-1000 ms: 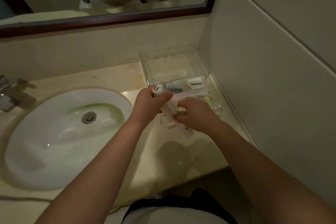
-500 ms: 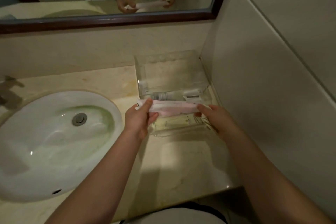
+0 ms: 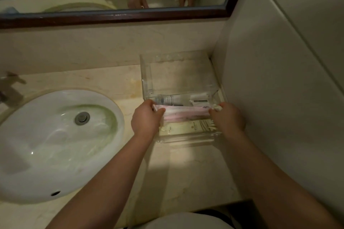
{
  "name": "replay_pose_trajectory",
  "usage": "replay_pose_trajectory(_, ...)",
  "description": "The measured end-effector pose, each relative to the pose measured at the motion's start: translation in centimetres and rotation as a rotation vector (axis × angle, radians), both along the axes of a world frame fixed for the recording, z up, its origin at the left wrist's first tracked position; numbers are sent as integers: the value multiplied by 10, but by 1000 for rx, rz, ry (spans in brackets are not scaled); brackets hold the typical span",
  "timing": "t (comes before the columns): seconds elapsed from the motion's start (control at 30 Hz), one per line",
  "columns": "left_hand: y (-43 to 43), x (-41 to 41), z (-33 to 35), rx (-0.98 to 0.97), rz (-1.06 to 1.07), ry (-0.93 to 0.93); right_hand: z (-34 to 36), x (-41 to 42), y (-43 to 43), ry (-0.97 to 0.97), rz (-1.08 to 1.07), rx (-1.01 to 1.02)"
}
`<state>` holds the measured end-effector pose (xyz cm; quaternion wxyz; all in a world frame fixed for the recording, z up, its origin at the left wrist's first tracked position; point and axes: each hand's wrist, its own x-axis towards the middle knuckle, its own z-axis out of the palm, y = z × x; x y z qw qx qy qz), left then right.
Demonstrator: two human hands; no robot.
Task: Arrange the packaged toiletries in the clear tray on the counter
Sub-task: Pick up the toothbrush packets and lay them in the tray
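A clear tray (image 3: pixel 147 72) stands on the beige counter in the corner by the right wall. Across its front half lies a long pink-and-white packet (image 3: pixel 186 114). My left hand (image 3: pixel 147 119) grips the packet's left end and my right hand (image 3: pixel 228 117) grips its right end, holding it level inside the tray. Behind the packet lie a clear-wrapped item (image 3: pixel 168 100) and a small white packet (image 3: pixel 199 98). A pale yellowish packet with printed marks (image 3: pixel 186 126) lies in front, at the tray's near wall.
A white oval sink (image 3: pixel 55 141) fills the left of the counter, with a tap (image 3: pixel 9 87) at its far left. A dark-framed mirror (image 3: pixel 115 15) runs along the back wall. The tiled right wall (image 3: pixel 279 80) stands close beside the tray.
A second ago both hands worked close together over the tray's front. They have since spread apart along the pink packet and lowered it level into the tray.
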<state>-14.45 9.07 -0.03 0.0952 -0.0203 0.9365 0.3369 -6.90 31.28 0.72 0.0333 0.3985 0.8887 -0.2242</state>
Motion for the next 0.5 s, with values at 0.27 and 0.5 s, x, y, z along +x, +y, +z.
replay_pose_trajectory(0.27,3,9,-9,-169,-69,81,2,-6,2,-81,113,169)
replay_pose_trajectory(0.5,13,21,-17,-174,-536,470,6,3,11,78,-21,29)
